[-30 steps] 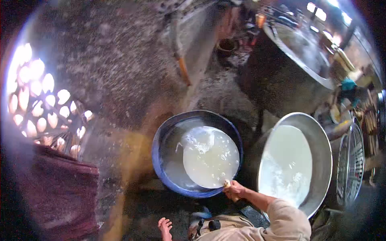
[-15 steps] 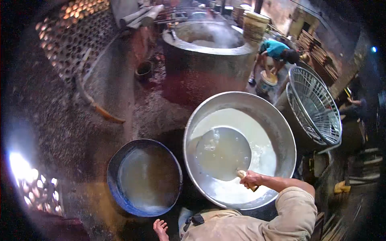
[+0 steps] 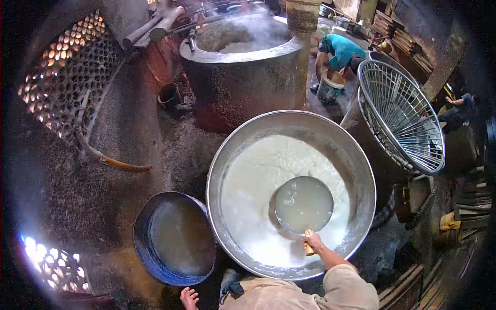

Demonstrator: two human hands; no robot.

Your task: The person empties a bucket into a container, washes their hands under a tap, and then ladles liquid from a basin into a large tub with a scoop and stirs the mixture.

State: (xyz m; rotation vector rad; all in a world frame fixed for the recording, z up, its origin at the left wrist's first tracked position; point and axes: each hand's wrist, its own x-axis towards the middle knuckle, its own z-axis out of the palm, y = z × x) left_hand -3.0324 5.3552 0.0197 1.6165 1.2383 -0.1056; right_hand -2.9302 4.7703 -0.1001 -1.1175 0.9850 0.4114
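Light pierces a lattice wall (image 3: 72,77) at the far left, and near it a curved pipe (image 3: 126,166) with a brownish end lies on the dark floor. Next comes a blue tub (image 3: 156,270), part filled with murky liquid. Just below its near rim in the view is the left hand (image 3: 189,297), fingers loosely curled and parted, with nothing visible in its grasp; whether it touches the tub I cannot tell. Behind, steam rises from a broad vat (image 3: 243,85).

To the right of the tub, close beside it, stands a wide metal basin (image 3: 360,181) of whitish, frothy liquid. Within its rim, right of centre, is the round ladle (image 3: 304,231), full of cloudy liquid. It lies well to the right of the left hand and directly beyond the right hand (image 3: 315,242), which is closed around its wooden handle (image 3: 309,251), over the near part of the basin.

Farther right, a co-worker (image 3: 343,49) in a teal top bends over a bucket (image 3: 330,94). A slatted metal basket (image 3: 438,166) leans tilted nearby, and another person (image 3: 461,108) is at the shadowy far right.
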